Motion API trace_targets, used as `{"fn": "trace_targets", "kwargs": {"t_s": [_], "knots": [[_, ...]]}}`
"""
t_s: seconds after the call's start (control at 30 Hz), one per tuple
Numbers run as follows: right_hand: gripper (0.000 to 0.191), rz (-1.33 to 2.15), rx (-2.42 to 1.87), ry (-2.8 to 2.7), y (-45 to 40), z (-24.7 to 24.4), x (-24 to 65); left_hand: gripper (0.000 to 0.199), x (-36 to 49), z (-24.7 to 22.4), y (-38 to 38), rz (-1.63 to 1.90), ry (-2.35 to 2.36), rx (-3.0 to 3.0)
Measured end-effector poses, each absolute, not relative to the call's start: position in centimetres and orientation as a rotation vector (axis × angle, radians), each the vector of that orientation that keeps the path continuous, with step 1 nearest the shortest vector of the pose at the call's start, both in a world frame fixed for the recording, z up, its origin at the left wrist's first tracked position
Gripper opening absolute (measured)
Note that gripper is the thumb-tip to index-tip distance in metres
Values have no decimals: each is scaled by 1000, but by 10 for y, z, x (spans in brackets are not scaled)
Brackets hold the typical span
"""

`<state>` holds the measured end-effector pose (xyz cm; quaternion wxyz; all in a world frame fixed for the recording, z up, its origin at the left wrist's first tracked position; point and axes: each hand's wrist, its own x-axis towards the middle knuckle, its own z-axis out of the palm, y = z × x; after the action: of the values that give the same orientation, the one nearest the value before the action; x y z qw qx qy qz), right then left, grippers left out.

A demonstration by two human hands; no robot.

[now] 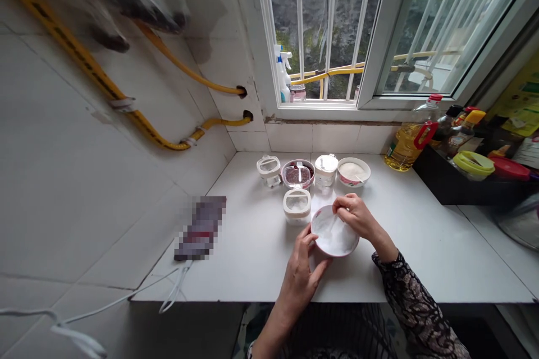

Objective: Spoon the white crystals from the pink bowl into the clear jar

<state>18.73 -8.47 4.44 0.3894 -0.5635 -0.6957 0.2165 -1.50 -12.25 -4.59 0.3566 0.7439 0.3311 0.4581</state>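
Tiled counter (421, 247); white bowl (337, 235) gripped between left hand (300, 280), right hand (352, 216)

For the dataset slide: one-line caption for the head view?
Left hand and right hand hold a tilted bowl of white powder over a counter.

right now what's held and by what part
The left hand grips a white bowl by its near rim, the right hand its far rim; whether those fingers also pinch a spoon cannot be told.
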Motion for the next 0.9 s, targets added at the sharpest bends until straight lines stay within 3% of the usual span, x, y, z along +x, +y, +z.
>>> {"fn": "trace_targets", "kwargs": {"t_s": [0.17,0.5,0.9], "knots": [[18,623,-1399,-1823,-86,44,181,40,-15,-45,-123,1186,851,1920],[15,934,-1422,-1303,-77,43,195,40,-15,-46,-122,1177,856,1927],[11,977,-1300,-1027,-73,46,198,41,-15,-46,-122,1174,858,1919]]}}
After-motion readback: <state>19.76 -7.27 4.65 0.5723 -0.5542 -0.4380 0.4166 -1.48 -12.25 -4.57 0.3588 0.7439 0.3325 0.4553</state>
